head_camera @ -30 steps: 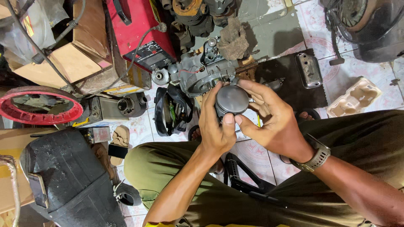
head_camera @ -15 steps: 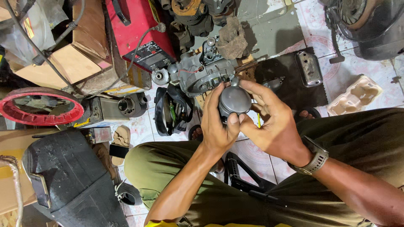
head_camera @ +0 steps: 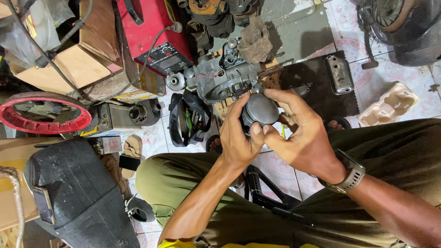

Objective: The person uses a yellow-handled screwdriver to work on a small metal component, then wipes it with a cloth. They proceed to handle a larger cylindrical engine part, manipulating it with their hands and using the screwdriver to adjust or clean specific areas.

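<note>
Little has shifted: both hands stay clasped on the round grey cap (head_camera: 261, 110), now held slightly closer to the engine block (head_camera: 225, 78). Left hand (head_camera: 239, 138) grips its left side, thumb on the rim; right hand (head_camera: 301, 133) curls fingers over the top.

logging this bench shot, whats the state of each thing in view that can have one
round dark part: held up, gripped by both hands
left hand: closed on the part, thumb on its face
right hand: fingers curled over the part's top
engine block: on the floor, untouched
egg tray: empty
</note>
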